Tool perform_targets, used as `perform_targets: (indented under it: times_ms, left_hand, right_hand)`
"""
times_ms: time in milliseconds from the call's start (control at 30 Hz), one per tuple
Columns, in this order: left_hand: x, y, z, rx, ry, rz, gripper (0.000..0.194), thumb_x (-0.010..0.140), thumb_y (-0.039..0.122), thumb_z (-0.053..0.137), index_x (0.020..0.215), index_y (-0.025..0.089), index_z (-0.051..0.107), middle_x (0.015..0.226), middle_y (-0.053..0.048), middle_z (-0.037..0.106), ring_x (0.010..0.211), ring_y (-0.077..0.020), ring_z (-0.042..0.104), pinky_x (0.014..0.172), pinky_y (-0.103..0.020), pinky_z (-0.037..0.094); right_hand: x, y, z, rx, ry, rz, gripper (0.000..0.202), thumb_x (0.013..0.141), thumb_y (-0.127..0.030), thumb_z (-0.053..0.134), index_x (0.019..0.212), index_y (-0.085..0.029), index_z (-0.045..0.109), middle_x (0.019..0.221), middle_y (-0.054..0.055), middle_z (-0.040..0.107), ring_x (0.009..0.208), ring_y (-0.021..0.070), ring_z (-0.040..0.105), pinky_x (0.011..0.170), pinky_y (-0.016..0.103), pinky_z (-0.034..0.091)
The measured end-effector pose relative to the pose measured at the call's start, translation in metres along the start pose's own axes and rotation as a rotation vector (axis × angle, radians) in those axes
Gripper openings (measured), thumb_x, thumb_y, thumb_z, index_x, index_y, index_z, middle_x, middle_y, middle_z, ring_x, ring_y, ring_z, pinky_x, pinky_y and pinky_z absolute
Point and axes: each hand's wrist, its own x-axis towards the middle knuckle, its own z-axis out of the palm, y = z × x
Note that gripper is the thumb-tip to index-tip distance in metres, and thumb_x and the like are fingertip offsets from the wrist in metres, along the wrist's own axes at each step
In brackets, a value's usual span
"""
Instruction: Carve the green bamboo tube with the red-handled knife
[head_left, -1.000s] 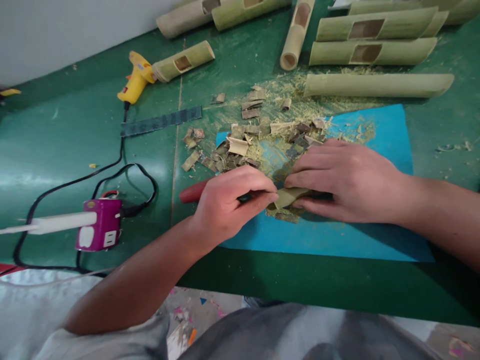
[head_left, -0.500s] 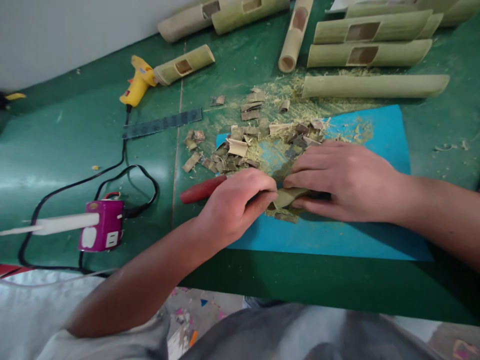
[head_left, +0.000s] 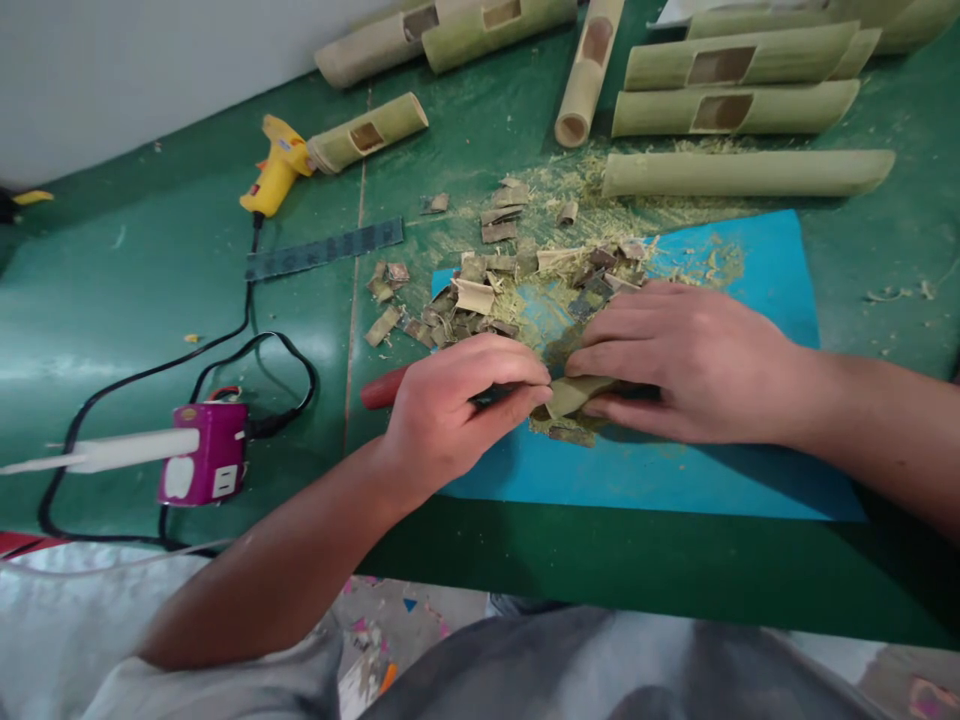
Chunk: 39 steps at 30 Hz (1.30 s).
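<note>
Low over a blue sheet (head_left: 637,485), a short curved piece of pale green bamboo (head_left: 574,394) lies between my hands. My right hand (head_left: 682,360) has its fingers and thumb closed around the piece, hiding its right end. From the other side, my left hand (head_left: 461,400) pinches with thumb and fingertips at the left end of the same piece. A red handle (head_left: 384,388) sticks out from behind my left hand; the rest of that tool is hidden. Cut bamboo chips (head_left: 474,295) and shavings surround the fingers.
Bamboo tubes with cut windows (head_left: 720,65) lie along the back, in front of them a plain bamboo length (head_left: 750,174). On the left are a yellow glue gun (head_left: 277,168), a dark strip (head_left: 326,248), a purple power adapter (head_left: 202,452) and looping black cable (head_left: 127,375).
My left hand has shifted slightly left, with its fingers stretched a little longer, covering more of the red handle. My right hand and the bamboo piece stay nearly in place.
</note>
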Motion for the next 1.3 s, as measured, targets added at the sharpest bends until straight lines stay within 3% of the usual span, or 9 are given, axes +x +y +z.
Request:
perform_targets:
  times_ms: [367, 500, 633, 800, 900, 1000, 1067, 1200, 1300]
  left_hand:
    - [0.003, -0.002, -0.007, 0.104, -0.059, 0.113, 0.005, 0.094, 0.024, 0.067, 0.092, 0.023, 0.071, 0.090, -0.004, 0.074, 0.086, -0.0170, 0.070, 0.079, -0.031, 0.059]
    - [0.004, -0.004, -0.003, 0.075, -0.079, 0.044, 0.007, 0.094, 0.026, 0.068, 0.091, 0.020, 0.070, 0.086, -0.003, 0.072, 0.080, -0.0152, 0.068, 0.075, -0.028, 0.057]
    - [0.003, -0.002, 0.001, 0.103, -0.033, -0.040, 0.009, 0.091, 0.026, 0.071, 0.091, 0.018, 0.068, 0.081, -0.001, 0.070, 0.072, -0.0124, 0.066, 0.068, -0.024, 0.054]
    - [0.002, 0.003, 0.003, 0.218, 0.045, 0.088, 0.013, 0.091, 0.027, 0.072, 0.083, 0.019, 0.066, 0.075, 0.000, 0.069, 0.071, -0.0128, 0.065, 0.070, -0.025, 0.053]
    - [0.000, 0.005, 0.004, 0.235, 0.112, 0.147, 0.011, 0.090, 0.024, 0.074, 0.097, 0.019, 0.067, 0.080, 0.000, 0.071, 0.073, -0.0120, 0.068, 0.073, -0.023, 0.056]
    - [-0.002, 0.007, 0.007, 0.214, 0.166, 0.229, 0.035, 0.088, 0.021, 0.075, 0.121, 0.018, 0.063, 0.093, -0.003, 0.075, 0.078, -0.0119, 0.071, 0.078, -0.022, 0.058]
    - [-0.003, 0.008, 0.008, 0.214, 0.162, 0.285, 0.041, 0.090, 0.020, 0.073, 0.128, 0.019, 0.060, 0.104, -0.005, 0.076, 0.083, -0.0131, 0.073, 0.082, -0.023, 0.060]
    - [-0.003, 0.008, 0.009, 0.231, 0.137, 0.349, 0.041, 0.094, 0.020, 0.067, 0.133, 0.021, 0.056, 0.117, -0.007, 0.075, 0.092, -0.0153, 0.074, 0.086, -0.027, 0.062]
    - [-0.003, 0.008, 0.009, 0.241, 0.159, 0.318, 0.033, 0.093, 0.020, 0.068, 0.125, 0.020, 0.059, 0.105, -0.005, 0.077, 0.084, -0.0144, 0.073, 0.080, -0.027, 0.062]
  right_hand:
    - [0.000, 0.000, -0.001, -0.061, -0.044, 0.002, 0.023, 0.096, -0.038, 0.056, 0.096, -0.021, 0.071, 0.094, 0.007, 0.071, 0.092, 0.0236, 0.063, 0.079, 0.039, 0.045]
    - [0.000, 0.001, -0.001, -0.083, -0.030, -0.009, 0.023, 0.096, -0.038, 0.055, 0.094, -0.021, 0.070, 0.093, 0.006, 0.071, 0.090, 0.0233, 0.063, 0.077, 0.038, 0.045]
    - [0.000, 0.000, -0.001, -0.079, -0.024, 0.000, 0.022, 0.096, -0.037, 0.055, 0.095, -0.022, 0.070, 0.093, 0.006, 0.072, 0.088, 0.0224, 0.063, 0.076, 0.037, 0.044]
    - [0.000, -0.003, -0.003, -0.023, 0.030, 0.017, 0.026, 0.094, -0.040, 0.055, 0.097, -0.019, 0.071, 0.098, 0.010, 0.073, 0.090, 0.0252, 0.065, 0.078, 0.041, 0.048]
    - [0.003, -0.009, -0.007, 0.068, 0.113, 0.056, 0.026, 0.095, -0.039, 0.055, 0.102, -0.020, 0.071, 0.099, 0.010, 0.073, 0.089, 0.0253, 0.065, 0.077, 0.042, 0.050]
    - [0.007, -0.020, -0.011, 0.150, 0.159, 0.123, 0.019, 0.094, -0.036, 0.057, 0.100, -0.025, 0.070, 0.098, 0.009, 0.071, 0.090, 0.0245, 0.065, 0.076, 0.040, 0.051]
    - [0.009, -0.027, -0.012, 0.190, 0.154, 0.172, 0.015, 0.093, -0.034, 0.058, 0.094, -0.024, 0.070, 0.093, 0.008, 0.070, 0.087, 0.0234, 0.064, 0.072, 0.038, 0.051]
    - [0.013, -0.036, -0.011, 0.261, 0.126, 0.208, 0.014, 0.093, -0.026, 0.057, 0.085, -0.023, 0.069, 0.079, 0.003, 0.066, 0.078, 0.0194, 0.063, 0.067, 0.034, 0.049]
    - [0.014, -0.038, -0.010, 0.289, 0.126, 0.286, 0.017, 0.091, -0.026, 0.059, 0.075, -0.022, 0.066, 0.075, 0.002, 0.064, 0.074, 0.0177, 0.061, 0.065, 0.033, 0.046]
